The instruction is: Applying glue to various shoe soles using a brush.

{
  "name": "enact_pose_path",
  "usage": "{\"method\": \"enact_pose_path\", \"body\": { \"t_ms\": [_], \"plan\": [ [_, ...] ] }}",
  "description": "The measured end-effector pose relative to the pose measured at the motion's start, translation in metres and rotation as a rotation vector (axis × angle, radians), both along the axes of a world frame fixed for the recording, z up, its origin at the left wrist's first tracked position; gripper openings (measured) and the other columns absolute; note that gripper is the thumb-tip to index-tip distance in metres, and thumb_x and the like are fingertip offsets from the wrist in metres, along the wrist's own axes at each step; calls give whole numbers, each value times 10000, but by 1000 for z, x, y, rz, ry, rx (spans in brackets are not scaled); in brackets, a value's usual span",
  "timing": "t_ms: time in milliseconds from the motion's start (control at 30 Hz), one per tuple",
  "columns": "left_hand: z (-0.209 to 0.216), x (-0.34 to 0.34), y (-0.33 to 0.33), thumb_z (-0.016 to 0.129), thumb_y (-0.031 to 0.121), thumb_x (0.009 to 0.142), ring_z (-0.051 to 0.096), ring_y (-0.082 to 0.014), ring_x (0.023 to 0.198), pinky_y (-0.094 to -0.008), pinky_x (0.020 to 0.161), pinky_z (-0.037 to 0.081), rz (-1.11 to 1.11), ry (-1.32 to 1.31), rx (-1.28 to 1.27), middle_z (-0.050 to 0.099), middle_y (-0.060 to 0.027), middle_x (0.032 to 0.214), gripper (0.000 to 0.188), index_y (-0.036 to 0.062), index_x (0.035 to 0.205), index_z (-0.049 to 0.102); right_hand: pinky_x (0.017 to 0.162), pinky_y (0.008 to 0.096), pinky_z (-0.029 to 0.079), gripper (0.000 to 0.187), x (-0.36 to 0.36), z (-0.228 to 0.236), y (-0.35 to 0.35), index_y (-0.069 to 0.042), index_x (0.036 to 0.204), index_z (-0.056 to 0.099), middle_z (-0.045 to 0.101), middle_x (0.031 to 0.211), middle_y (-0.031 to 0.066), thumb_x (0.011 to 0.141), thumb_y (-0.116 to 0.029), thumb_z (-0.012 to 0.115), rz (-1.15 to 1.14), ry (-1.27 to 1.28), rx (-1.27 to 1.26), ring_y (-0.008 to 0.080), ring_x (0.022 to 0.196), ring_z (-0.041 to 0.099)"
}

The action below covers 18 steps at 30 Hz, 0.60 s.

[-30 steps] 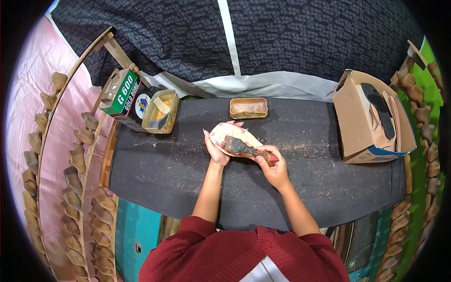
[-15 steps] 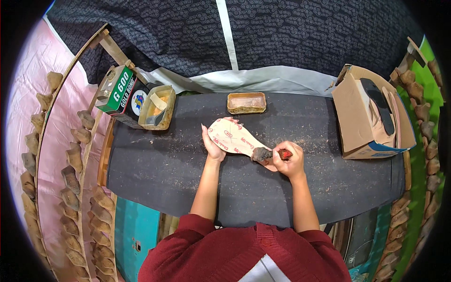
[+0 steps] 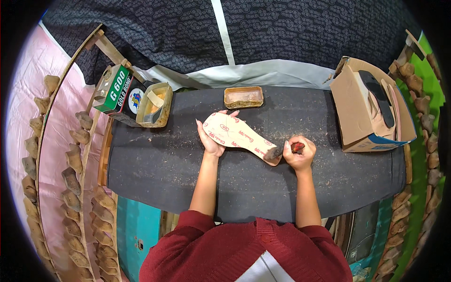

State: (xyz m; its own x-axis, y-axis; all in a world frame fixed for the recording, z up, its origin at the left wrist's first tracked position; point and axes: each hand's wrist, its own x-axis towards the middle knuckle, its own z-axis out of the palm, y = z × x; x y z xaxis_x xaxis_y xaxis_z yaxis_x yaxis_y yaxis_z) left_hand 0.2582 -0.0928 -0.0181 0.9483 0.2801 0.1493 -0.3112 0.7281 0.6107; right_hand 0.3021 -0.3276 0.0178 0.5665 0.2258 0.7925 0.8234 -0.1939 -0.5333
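Note:
My left hand [image 3: 211,141] grips a pale insole board [image 3: 239,135] with red printing at its wide end, the palm beneath it and fingertips showing past the far edge. My right hand [image 3: 300,154] is closed around the red handle of a brush [image 3: 274,153]. The brush's dark, worn bristles lie on the narrow heel end of the insole board. Beyond the board stands a small amber-stained rectangular tray [image 3: 244,104], its contents hard to make out.
At the back left, a green and black metal can [image 3: 112,91] stands beside a tub [image 3: 164,117] holding scraper-like tools. A cardboard box [image 3: 352,117] with dark and tan sole pieces stands at right. Racks of shoe lasts [image 3: 70,181] flank the dark, crumb-strewn table [image 3: 188,183].
The brush has moved right and slightly down toward the heel's tip with my right hand. The insole board has shifted slightly left in my left hand, and its heel end shows more.

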Motion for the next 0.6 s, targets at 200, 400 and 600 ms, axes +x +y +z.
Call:
{"method": "enact_pose_path", "body": {
  "t_ms": [200,400,600],
  "plan": [
    [6,0,-4,140,695,766,440,-399,1086,-468,895,372,-26,2,-3,401,-341,1170,821,21,1163,386,652,234,472,216,-23,-15,30,7,891,580,621,829,90,708,-53,677,243,376,268,128,727,598],
    [13,-4,-12,130,684,776,450,-426,1060,-501,885,381,-55,-8,-100,459,-317,1109,819,11,1185,357,673,241,462,253,-28,-35,50,0,966,549,615,887,99,744,-68,651,357,608,257,141,779,592],
    [8,-3,-8,126,698,765,430,-459,1063,-539,868,382,-50,19,-33,458,-315,1108,813,54,1208,348,637,243,454,180,-25,-19,39,-13,889,544,601,793,79,746,-77,632,273,501,187,137,722,584]
  ]
}}
